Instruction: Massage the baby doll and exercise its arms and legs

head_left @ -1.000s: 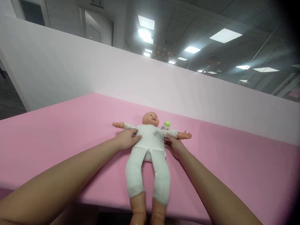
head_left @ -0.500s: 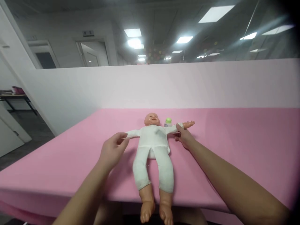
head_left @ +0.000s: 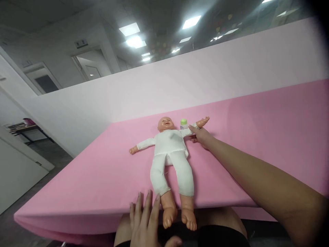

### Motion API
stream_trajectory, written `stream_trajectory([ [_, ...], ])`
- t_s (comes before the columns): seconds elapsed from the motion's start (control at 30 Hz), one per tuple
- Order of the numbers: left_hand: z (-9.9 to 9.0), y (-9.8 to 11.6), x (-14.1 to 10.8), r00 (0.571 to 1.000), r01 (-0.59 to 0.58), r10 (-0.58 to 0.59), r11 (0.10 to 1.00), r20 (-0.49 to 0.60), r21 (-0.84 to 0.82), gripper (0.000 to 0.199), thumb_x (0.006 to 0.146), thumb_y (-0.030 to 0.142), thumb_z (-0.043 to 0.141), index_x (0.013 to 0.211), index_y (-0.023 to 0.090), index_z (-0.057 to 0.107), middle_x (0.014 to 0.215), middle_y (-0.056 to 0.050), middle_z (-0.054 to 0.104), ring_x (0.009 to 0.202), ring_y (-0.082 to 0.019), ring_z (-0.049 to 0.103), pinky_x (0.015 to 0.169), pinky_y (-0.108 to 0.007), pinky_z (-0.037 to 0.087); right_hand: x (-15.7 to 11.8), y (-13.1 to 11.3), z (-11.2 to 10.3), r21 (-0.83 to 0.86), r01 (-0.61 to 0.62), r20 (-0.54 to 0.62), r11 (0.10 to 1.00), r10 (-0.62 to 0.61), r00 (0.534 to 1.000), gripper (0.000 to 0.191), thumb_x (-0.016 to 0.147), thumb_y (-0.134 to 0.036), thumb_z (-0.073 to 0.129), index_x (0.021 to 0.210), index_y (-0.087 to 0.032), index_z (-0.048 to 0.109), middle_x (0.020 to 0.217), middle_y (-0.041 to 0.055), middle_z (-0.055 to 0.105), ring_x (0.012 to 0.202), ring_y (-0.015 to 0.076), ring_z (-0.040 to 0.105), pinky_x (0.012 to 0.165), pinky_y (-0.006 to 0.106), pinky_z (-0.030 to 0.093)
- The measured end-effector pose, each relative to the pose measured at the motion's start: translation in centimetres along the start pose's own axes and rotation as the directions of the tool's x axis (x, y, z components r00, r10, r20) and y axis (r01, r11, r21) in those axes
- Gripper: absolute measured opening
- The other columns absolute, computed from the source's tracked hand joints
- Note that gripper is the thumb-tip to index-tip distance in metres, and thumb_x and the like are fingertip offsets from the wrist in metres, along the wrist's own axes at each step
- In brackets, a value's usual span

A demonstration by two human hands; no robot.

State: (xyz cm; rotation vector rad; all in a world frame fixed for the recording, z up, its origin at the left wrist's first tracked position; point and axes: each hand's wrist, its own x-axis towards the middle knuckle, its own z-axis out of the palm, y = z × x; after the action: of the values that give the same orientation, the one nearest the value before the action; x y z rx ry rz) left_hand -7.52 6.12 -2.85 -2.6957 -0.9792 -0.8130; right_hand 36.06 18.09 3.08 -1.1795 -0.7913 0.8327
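Note:
A baby doll (head_left: 171,142) in a white cloth suit lies on its back on the pink table (head_left: 102,178), arms spread, its feet over the front edge. My right hand (head_left: 202,136) is closed round the doll's sleeve on the right side, thumb on top. At the table's front edge, my left hand (head_left: 146,221) is spread with fingers apart, beside the doll's lower leg and holding nothing. A small bottle with a green cap (head_left: 183,122) stands behind the doll's right-side arm, partly hidden by it.
A pale low wall (head_left: 154,85) with glass above runs along the table's back edge. At the far left are a white door (head_left: 20,168) and a small dark-legged table (head_left: 25,128). My legs are under the front edge.
My left hand has moved from beside the doll's arm down to the front edge, its fingers now spread. My right hand keeps its hold on the sleeve. The view has tilted.

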Motion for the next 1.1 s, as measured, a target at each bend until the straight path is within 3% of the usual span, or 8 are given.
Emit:
stream_trajectory([
  [0.13,-0.9,0.9,1.7,1.0,0.003,-0.003,0.997,-0.004,-0.083,0.113,0.073,0.052,0.082,0.165,0.046,0.017,0.145,-0.009,0.063,0.139,-0.051,0.048,0.112,-0.081,0.03,-0.1,-0.1,0.1,-0.142,-0.005,-0.002,0.99,0.005,1.0,0.054,0.084,-0.069,0.073,0.107,-0.02,0.071,0.094,0.0122,0.073,0.076,0.0255,0.067,0.059,0.035,0.056],
  [0.2,-1.2,1.7,2.3,0.998,0.023,-0.032,0.985,-0.05,-0.169,0.106,0.077,0.042,0.08,0.164,0.047,0.019,0.145,-0.008,0.063,0.139,-0.047,0.05,0.112,-0.077,0.037,-0.3,-0.4,0.0,-0.24,0.091,-0.051,0.966,-0.106,0.993,0.061,0.085,-0.065,0.073,0.125,-0.02,0.065,0.11,0.0142,0.072,0.092,0.0306,0.07,0.073,0.04,0.059],
  [0.3,-1.6,2.7,2.8,0.987,0.13,-0.155,0.936,-0.05,-0.328,0.093,0.081,0.036,0.076,0.162,0.042,0.032,0.147,-0.008,0.061,0.136,-0.042,0.056,0.11,-0.063,0.049,-1.0,-1.2,0.3,-0.43,0.27,-0.118,0.861,-0.351,0.929,0.083,0.085,-0.056,0.077,0.153,-0.022,0.043,0.138,0.0144,0.062,0.123,0.0347,0.062,0.1,0.044,0.053],
  [0.43,-2.0,2.6,4.3,0.933,0.3,-0.359,0.756,0.014,-0.582,0.08,0.09,0.041,0.067,0.161,0.039,0.033,0.15,-0.01,0.058,0.132,-0.036,0.06,0.103,-0.05,0.057,-2.2,-1.8,2.1,-0.559,0.387,-0.034,0.733,-0.487,0.873,0.075,0.088,-0.045,0.074,0.152,-0.022,0.043,0.142,0.0123,0.06,0.13,0.0337,0.058,0.109,0.043,0.047],
  [0.53,-2.9,1.5,7.2,0.891,0.338,-0.453,0.614,0.031,-0.713,0.07,0.097,0.043,0.058,0.161,0.039,0.03,0.157,-0.01,0.051,0.138,-0.032,0.055,0.106,-0.048,0.054,-3.2,-1.6,4.0,-0.601,0.495,0.109,0.628,-0.548,0.829,0.064,0.089,-0.039,0.071,0.148,-0.026,0.048,0.146,0.0101,0.057,0.133,0.0327,0.055,0.111,0.045,0.045],
  [0.67,-4.8,-0.1,12.6,0.895,0.34,-0.444,0.635,0.031,-0.694,0.051,0.094,0.045,0.065,0.142,0.03,0.055,0.15,-0.009,0.056,0.141,-0.032,0.05,0.115,-0.047,0.044,-4.3,-1.5,5.7,-0.619,0.585,0.287,0.524,-0.543,0.789,0.054,0.091,-0.032,0.067,0.143,-0.026,0.052,0.141,0.0115,0.06,0.128,0.0327,0.056,0.108,0.048,0.046],
  [0.87,-4.9,-1.7,18.6,0.887,0.37,-0.454,0.58,0.089,-0.726,0.048,0.087,0.043,0.075,0.131,0.026,0.064,0.138,-0.009,0.065,0.13,-0.029,0.058,0.108,-0.04,0.047,-4.5,-1.7,5.7,-0.638,0.69,0.404,0.341,-0.614,0.678,0.042,0.095,-0.019,0.058,0.135,-0.031,0.065,0.149,0.0051,0.056,0.138,0.0308,0.048,0.119,0.051,0.036],
  [1.1,-1.9,-3.0,21.3,0.881,0.432,-0.414,0.504,0.23,-0.748,0.053,0.088,0.048,0.073,0.134,0.025,0.063,0.129,-0.009,0.068,0.119,-0.025,0.064,0.098,-0.036,0.051,-4.5,-1.9,5.6,-0.694,0.688,0.569,0.215,-0.422,0.706,0.063,0.095,-0.009,0.049,0.15,-0.038,0.054,0.159,-0.0023,0.047,0.151,0.0324,0.031,0.124,0.055,0.028],
])
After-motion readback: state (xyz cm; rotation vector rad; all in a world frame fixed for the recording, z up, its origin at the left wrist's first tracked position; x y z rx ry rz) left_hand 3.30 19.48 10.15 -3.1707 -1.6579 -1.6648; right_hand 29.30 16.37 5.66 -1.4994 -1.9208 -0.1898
